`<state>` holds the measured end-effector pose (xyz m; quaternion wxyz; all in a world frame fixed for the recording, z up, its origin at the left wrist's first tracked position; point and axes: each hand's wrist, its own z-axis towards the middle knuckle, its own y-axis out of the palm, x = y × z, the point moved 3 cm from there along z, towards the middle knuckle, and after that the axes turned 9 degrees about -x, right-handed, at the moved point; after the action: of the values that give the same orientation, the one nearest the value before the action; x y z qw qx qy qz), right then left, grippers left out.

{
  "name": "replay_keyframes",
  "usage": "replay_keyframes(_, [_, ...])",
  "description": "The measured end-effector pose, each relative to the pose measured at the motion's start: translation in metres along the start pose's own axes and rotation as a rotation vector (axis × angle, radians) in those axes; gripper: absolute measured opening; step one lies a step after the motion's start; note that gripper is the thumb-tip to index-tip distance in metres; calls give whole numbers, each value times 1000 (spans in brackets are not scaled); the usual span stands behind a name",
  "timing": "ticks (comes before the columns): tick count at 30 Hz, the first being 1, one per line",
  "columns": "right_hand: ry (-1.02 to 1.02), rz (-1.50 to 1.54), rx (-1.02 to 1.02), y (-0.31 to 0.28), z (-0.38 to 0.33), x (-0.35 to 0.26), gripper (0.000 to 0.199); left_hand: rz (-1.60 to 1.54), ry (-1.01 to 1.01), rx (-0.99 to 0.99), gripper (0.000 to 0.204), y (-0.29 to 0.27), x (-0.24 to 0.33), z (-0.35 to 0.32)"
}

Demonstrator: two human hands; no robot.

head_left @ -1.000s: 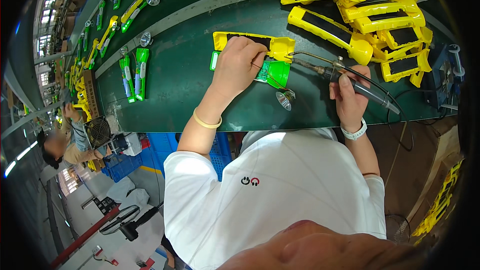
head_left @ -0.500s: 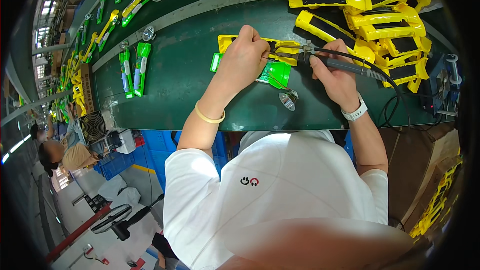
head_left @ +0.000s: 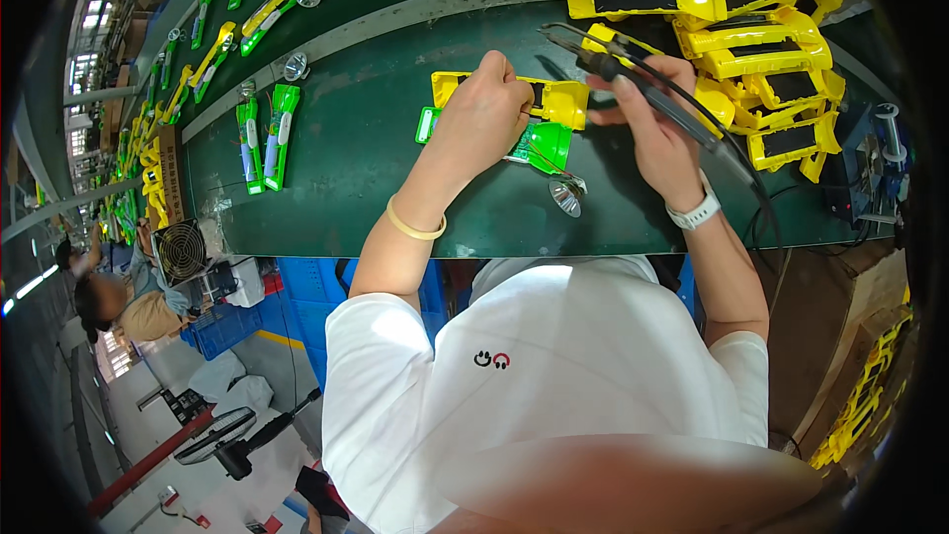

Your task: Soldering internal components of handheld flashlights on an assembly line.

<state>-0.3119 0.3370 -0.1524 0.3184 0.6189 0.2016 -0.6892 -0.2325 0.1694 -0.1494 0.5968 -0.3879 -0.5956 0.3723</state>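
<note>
- Yellow housing (head_left: 559, 99) is pinned to the green desk (head_left: 346, 168) by the left hand (head_left: 484, 114), grip pressed together on it.
- Soldering iron (head_left: 613, 67) is pinched in the right hand (head_left: 652, 129).
- Green circuit board (head_left: 542, 143) is partly hidden.

Factory assembly line: long green conveyor belt (head_left: 326, 178), stacked yellow housings (head_left: 751, 49), seated co-worker (head_left: 119, 302).

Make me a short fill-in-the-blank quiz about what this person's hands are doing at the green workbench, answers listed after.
1. The left hand presses on a yellow housing that lies on the ____ bench top.
2. The right hand grips a soldering iron whose cable is coloured ____.
3. A shiny reflector cup lies on the bench nearer the person than the ____ circuit board.
4. Beyond the right hand, more ____ housings are piled up.

Missing words: green; black; green; yellow
</note>
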Motion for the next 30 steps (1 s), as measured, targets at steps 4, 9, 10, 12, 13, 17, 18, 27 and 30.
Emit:
replay_keyframes(4, [9, -289, -87, 5, 17, 23, 24, 8, 12, -6, 6, -1, 2, 1])
replay_keyframes(9, [68, 78, -8, 1, -17, 12, 24, -41, 133, -6, 4, 12, 19, -8])
replay_keyframes(10, [103, 131, 27, -5, -30, 10, 23, -64, 141, -28, 4, 17, 29, -9])
replay_keyframes(12, [76, 129, 67, -17, -50, 9, 23, -98, 180, -41, 6, 28, 43, -10])
replay_keyframes(13, [60, 126, 94, -20, -56, 9, 23, -99, 183, -47, 6, 29, 47, -10])
replay_keyframes(17, [53, 143, 87, -17, -57, 11, 21, 94, 175, -7, 7, 26, 53, -10])
replay_keyframes(18, [53, 145, 94, -19, -58, 13, 21, 129, 172, -9, 8, 25, 53, -9])
replay_keyframes(27, [-133, 21, 177, -29, -65, 15, 26, -980, -284, -63, 14, -7, 24, -33])
replay_keyframes(30, [-35, 147, 220, -22, -68, 14, 26, -1755, -287, 68, 17, -1, 21, -40])
